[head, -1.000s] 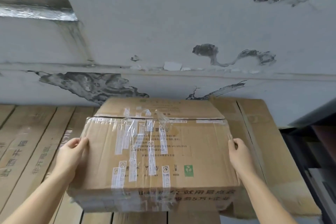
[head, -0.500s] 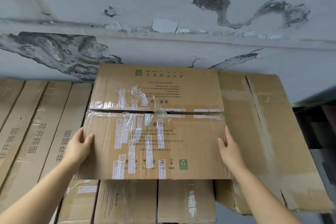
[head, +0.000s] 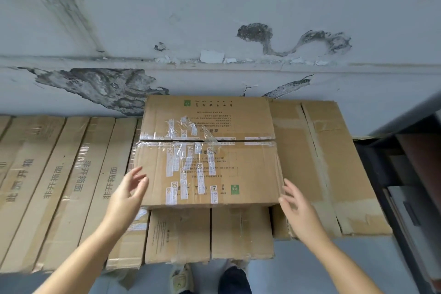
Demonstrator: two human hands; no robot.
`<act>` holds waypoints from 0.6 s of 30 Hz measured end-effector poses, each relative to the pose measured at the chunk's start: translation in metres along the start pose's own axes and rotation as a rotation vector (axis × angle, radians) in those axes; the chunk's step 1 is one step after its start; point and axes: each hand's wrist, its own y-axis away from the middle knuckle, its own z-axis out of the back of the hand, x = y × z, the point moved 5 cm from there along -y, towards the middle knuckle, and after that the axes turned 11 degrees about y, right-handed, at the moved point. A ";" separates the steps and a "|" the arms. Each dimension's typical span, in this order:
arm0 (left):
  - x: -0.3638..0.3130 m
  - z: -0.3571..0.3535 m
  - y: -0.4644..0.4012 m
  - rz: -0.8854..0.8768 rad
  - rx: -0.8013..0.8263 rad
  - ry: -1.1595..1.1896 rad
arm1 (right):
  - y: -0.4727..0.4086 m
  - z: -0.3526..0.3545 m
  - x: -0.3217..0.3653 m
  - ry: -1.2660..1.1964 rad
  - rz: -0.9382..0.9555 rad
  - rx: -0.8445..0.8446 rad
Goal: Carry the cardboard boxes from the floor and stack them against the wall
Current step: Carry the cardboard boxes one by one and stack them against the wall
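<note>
- Now my left hand has come off the taped box; fingers spread loose, just beside its left edge, holding nothing.
- That box lies flat atop the lower boxes, its far edge near the peeling wall, long axis running left to right, flap seam likewise.
- My right hand has let go too, fingers spread, by the near right corner.

taped cardboard box | flat, flaps shut, atop the stacked boxes | back edge at the wall
</note>
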 end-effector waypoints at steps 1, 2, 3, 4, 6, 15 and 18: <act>-0.006 0.003 0.017 -0.025 0.039 0.037 | 0.019 0.000 0.003 -0.025 0.005 -0.017; -0.011 0.007 0.032 -0.049 0.069 0.071 | 0.037 -0.001 0.005 -0.056 0.010 -0.043; -0.016 0.013 0.048 -0.068 0.091 0.103 | 0.056 -0.003 0.009 -0.091 0.014 -0.072; -0.019 0.019 0.063 -0.080 0.108 0.136 | 0.074 -0.006 0.013 -0.130 0.017 -0.101; -0.024 0.034 0.087 -0.101 0.128 0.204 | 0.110 -0.015 0.020 -0.208 0.020 -0.172; -0.030 0.088 0.132 -0.252 0.356 0.156 | 0.257 -0.095 0.014 -0.523 -0.162 -0.530; -0.037 0.085 0.145 -0.302 0.459 0.113 | 0.303 -0.115 0.008 -0.559 -0.224 -0.603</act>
